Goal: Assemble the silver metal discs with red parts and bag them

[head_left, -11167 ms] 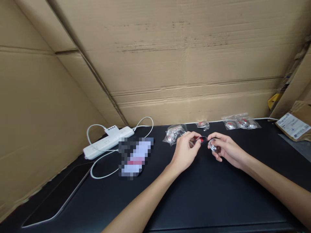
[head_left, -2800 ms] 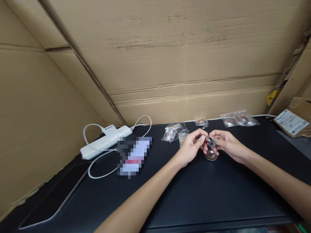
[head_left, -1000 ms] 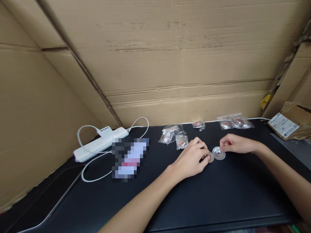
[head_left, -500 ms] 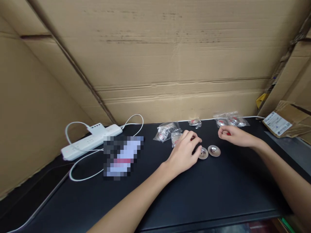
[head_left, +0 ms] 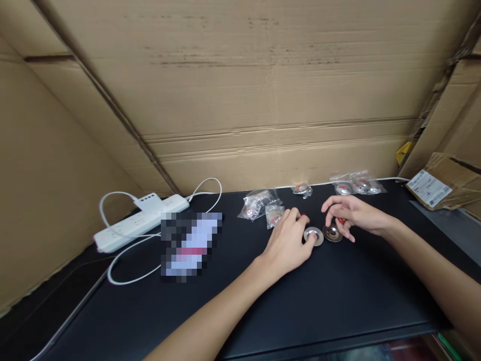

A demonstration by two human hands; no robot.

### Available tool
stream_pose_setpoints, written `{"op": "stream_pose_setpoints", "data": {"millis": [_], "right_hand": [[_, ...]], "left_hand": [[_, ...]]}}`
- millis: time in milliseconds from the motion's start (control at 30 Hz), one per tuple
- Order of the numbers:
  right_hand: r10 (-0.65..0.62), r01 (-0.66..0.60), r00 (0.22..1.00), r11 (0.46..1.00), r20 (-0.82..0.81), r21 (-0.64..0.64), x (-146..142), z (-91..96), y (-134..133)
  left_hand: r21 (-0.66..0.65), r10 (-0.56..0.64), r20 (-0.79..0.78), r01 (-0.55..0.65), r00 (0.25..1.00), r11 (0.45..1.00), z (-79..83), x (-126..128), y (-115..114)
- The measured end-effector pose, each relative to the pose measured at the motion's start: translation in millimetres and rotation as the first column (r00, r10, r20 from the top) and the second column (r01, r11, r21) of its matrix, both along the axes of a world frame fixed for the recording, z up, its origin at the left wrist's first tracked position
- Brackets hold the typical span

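Two small silver dished discs lie side by side on the black table [head_left: 338, 301]. My left hand [head_left: 287, 243] is curled, its thumb and fingertips against the left disc [head_left: 314, 235], and a speck of red [head_left: 302, 216] shows at its fingertips. My right hand [head_left: 351, 213] hovers just over the right disc [head_left: 332, 233]. Its fingers are bent and pinch a small red piece [head_left: 341, 220].
Clear bags holding more discs and red bits lie behind the hands [head_left: 255, 203] [head_left: 274, 214] [head_left: 301, 189] [head_left: 356, 185]. A white power strip [head_left: 141, 220] with its cable and a blurred-out object [head_left: 190, 245] lie to the left. Cardboard walls enclose the table, and a labelled cardboard parcel [head_left: 439, 183] sits at the right.
The discs, held together in both hands earlier, now lie on the table. In the last half second my right hand came back from the far bags to the right disc.
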State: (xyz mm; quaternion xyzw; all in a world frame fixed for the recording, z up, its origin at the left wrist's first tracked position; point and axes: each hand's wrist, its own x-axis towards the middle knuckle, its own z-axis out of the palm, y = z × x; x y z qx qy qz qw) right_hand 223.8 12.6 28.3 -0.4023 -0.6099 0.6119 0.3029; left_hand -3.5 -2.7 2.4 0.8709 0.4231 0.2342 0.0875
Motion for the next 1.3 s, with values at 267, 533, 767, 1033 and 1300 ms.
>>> {"op": "stream_pose_setpoints", "data": {"millis": [267,533,767,1033,1300], "right_hand": [[0.044,-0.051,0.990,0.997,-0.132,-0.053,-7.0,-0.9,-2.3],[-0.029,0.025,0.984,0.999,-0.175,-0.028,-8.8,-1.9,-1.9],[-0.017,0.008,0.987,0.998,-0.159,-0.058,-8.5,0.9,-2.6],[-0.044,0.036,0.990,0.998,-0.135,-0.059,-9.9,-3.6,-1.1],[-0.116,0.120,0.980,0.993,-0.159,0.012,-14.6,-3.1,-2.7]], "left_hand": [[0.008,-0.044,-0.104,0.045,0.994,0.999,1.2,0.5,-0.2],[-0.119,-0.011,0.091,0.022,0.996,0.993,-2.4,-0.7,6.5],[-0.157,0.015,0.202,0.017,0.979,0.987,-5.7,-3.9,12.2],[-0.280,0.074,0.337,0.025,0.938,0.960,-0.9,-3.4,14.2],[-0.586,0.283,0.599,0.170,0.749,0.792,-2.2,-1.3,20.1]]}}
